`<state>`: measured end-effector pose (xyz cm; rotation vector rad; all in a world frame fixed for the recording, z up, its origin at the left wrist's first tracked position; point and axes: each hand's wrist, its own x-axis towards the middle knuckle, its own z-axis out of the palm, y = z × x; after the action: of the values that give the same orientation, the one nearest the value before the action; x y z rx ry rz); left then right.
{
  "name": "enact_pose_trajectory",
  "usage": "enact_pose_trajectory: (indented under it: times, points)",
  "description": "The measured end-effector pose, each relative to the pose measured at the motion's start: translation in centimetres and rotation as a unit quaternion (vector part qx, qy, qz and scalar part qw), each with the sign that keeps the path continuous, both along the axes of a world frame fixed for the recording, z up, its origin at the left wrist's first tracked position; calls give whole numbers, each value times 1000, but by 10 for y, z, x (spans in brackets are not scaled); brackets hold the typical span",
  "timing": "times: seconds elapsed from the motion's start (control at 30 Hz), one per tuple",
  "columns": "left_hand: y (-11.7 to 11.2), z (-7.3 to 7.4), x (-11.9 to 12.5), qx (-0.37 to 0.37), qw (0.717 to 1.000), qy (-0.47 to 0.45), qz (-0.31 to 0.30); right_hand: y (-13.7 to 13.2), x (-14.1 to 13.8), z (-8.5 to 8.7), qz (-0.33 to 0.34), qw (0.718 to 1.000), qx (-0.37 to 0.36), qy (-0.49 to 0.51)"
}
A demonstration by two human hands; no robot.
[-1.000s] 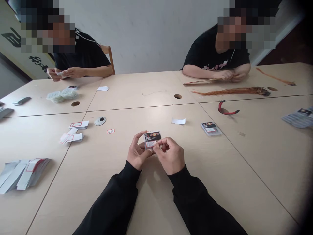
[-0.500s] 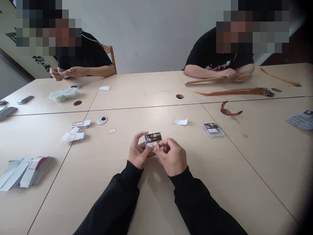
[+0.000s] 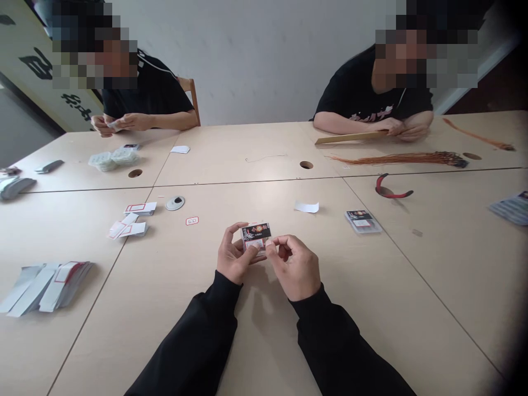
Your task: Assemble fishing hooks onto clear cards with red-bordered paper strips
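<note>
A small clear plastic box [image 3: 256,231] with a black printed card and a white-and-red label rests in my left hand [image 3: 236,256]. My left thumb presses on its front, and the fingers wrap behind it. At the box's lower right corner is my right hand [image 3: 295,267], thumb and forefinger pinched together, the other fingers curled. Whatever lies between those fingertips is too small to make out. A similar box [image 3: 363,222] lies on the table to the right, and a curled white paper slip [image 3: 307,207] lies beyond my hands.
White label stacks [image 3: 128,225] and long paper strips [image 3: 61,283] lie left, near a round metal disc [image 3: 175,203]. Red-handled pliers [image 3: 394,192] and orange strands [image 3: 400,158] lie right. Across the table [image 3: 231,341] sit two people; one person's hands [image 3: 396,131] touch a flat strip.
My right thumb and forefinger have shifted right, off the label's front to the box's corner, uncovering more of the label. The left hand keeps its hold. The camera view has shifted slightly.
</note>
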<state>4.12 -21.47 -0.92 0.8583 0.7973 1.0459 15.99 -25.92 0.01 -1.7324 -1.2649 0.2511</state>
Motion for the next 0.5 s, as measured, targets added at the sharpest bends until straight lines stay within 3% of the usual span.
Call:
enact_pose_trajectory:
  times: [0.27,0.5]
  points:
    - [-1,-11,4,97,995,26,14,0,-3,-8,2,999,-42,1]
    - [-4,-2,4,62,998,-1,-20,0,-3,-11,3,998,-56,32]
